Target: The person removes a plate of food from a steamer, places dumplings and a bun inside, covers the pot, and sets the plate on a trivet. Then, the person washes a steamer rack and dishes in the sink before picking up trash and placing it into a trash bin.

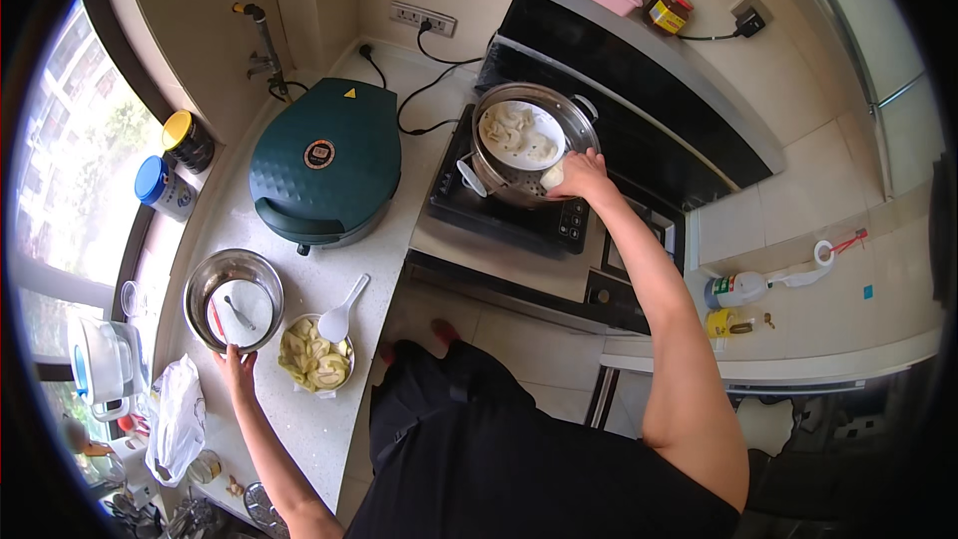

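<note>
At the lower left my left hand [238, 370] grips the near rim of a stainless steel bowl [196, 299]. Inside the bowl are a pale round piece and a small, slim red item. My right hand [584, 176] is at the near right edge of a steel steamer pot [500, 174], with a pale soft object [553, 177] in its fingers; whether it is dough or cloth, I cannot tell. Within the pot sits a white plate [516, 159] bearing several dumplings [509, 127]. The pot stands on a black induction cooker [524, 221].
A green electric griddle [322, 165], lid down, occupies the counter's corner. Nearer me, a bowl of cut greenish vegetables [314, 363] has a white rice paddle [337, 322] across it. Black cords [419, 101] run behind the cooker. A white plastic bag [178, 419] lies by the window.
</note>
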`<state>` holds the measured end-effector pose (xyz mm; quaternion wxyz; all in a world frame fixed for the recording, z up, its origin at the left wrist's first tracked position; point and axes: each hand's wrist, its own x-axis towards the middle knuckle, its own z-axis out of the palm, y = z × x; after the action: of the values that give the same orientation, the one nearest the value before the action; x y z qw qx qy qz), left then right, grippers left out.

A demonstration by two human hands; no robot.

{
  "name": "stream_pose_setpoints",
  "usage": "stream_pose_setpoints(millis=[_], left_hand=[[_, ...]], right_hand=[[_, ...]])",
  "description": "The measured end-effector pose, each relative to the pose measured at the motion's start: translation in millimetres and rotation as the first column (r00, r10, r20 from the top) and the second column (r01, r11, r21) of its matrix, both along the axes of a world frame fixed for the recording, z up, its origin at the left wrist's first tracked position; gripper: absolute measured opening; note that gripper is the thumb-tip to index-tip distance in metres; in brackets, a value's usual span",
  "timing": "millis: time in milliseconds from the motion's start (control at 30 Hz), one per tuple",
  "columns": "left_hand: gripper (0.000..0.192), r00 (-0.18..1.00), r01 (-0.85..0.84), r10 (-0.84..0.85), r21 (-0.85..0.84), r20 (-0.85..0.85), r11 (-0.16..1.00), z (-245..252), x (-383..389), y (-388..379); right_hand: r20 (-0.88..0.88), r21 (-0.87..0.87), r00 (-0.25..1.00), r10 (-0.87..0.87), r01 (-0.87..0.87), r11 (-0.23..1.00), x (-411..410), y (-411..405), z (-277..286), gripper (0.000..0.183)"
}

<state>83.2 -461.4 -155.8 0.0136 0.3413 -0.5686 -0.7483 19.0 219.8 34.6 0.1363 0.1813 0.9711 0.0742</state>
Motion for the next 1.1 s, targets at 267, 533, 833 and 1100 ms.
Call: stream_pose_setpoints(millis=[267, 533, 833, 1100], left_hand=[[0.044, 1.0, -0.021, 0.022, -0.06, 0.017, 0.998, 9.3, -2.2, 2.2], [0.048, 0.998, 0.044, -0.042, -0.076, 0.036, 0.996, -3.4, -6.8, -14.1], [0.036, 1.0, -0.002, 0.001, -0.085, -0.01, 0.996, 36.0, 2.4, -9.8], [0.04, 0.996, -0.049, 0.046, -0.052, -0.071, 0.997, 84.8, 33.8, -17.5]], right_hand=[[0.057, -0.035, 0.998, -0.009, 0.011, 0.999, -13.5, 3.5, 2.7, 0.074], [0.398, -0.21, 0.916, 0.052, 0.036, 0.977, -37.2, 27.6, 10.4, 0.067], [0.122, 0.058, 0.988, -0.092, 0.086, 0.995, -14.9, -0.8, -2.3, 0.081], [0.073, 0.016, 0.996, -0.049, 0.047, 0.999, -12.8, -17.8, 5.4, 0.078]])
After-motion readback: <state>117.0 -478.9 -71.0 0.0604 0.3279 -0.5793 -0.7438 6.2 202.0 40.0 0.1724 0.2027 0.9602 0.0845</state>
